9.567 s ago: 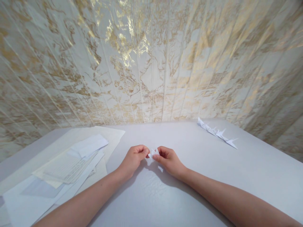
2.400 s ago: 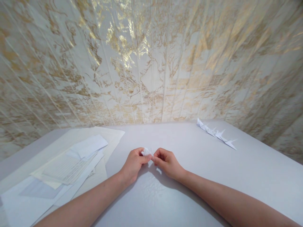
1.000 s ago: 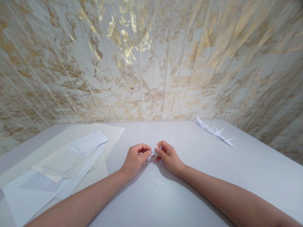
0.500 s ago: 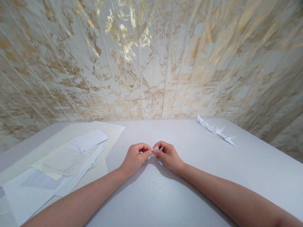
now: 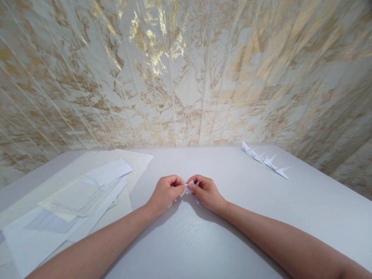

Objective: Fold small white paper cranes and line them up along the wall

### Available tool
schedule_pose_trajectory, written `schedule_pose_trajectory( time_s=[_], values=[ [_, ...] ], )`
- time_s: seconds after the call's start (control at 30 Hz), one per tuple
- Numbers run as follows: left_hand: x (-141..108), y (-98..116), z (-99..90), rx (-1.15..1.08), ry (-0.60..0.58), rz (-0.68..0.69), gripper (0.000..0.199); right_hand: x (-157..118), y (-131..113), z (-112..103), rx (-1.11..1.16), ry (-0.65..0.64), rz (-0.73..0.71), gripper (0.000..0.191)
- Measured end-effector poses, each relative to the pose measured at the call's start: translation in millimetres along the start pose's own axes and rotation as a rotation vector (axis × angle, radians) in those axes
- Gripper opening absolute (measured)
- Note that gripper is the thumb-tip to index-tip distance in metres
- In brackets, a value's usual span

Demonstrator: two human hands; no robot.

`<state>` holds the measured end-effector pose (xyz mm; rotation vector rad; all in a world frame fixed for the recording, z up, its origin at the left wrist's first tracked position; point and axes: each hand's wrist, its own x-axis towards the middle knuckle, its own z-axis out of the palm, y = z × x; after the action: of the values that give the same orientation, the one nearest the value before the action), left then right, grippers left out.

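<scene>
Near the middle of the white table (image 5: 186, 240), a small folded white paper (image 5: 186, 188) is pinched between both hands. My left hand (image 5: 167, 192) grips its left side with thumb and forefinger. On the other side, my right hand (image 5: 207, 192) is closed on the paper, thumb in front and forefinger behind. The fingers cover most of the paper, so its exact shape cannot be made out. Thumbs and fingertips of the two hands almost meet.
A row of folded white paper figures (image 5: 273, 164) stands at the back right. Loose sheets and written pages (image 5: 84, 195) overlap on the left. Behind the table rises a white and gold patterned covering (image 5: 186, 77).
My fingertips have shifted very slightly around the small paper, and a little more of it shows beside my right thumb. Both arms are almost where they were.
</scene>
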<state>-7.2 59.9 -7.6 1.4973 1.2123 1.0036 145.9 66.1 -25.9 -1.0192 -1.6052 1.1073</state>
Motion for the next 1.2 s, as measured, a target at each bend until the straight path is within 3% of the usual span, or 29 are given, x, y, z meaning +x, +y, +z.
schedule_pose_trajectory(
  time_s=[0.47,0.63,0.87,1.03,1.2],
  values=[
    [4.1,7.8,-0.4,-0.166,-0.084,-0.188,0.007,-3.0,-4.0,1.1,-0.018,-0.010,-0.023,0.018],
    [3.2,6.6,-1.1,-0.142,-0.094,-0.145,0.009,-2.8,-5.8,1.3,-0.016,0.019,0.029,0.016],
    [-0.3,10.5,-2.7,0.025,-0.080,0.035,0.013,-2.1,-4.8,2.2,-0.011,0.054,0.062,0.018],
    [-0.2,10.6,-2.6,0.113,-0.021,0.065,0.013,-2.7,-2.1,3.0,-0.045,0.035,0.031,0.014],
    [1.8,6.6,-2.9,0.078,-0.077,0.019,0.009,-2.8,-0.3,3.6,-0.087,0.032,-0.004,0.010]
  ],
)
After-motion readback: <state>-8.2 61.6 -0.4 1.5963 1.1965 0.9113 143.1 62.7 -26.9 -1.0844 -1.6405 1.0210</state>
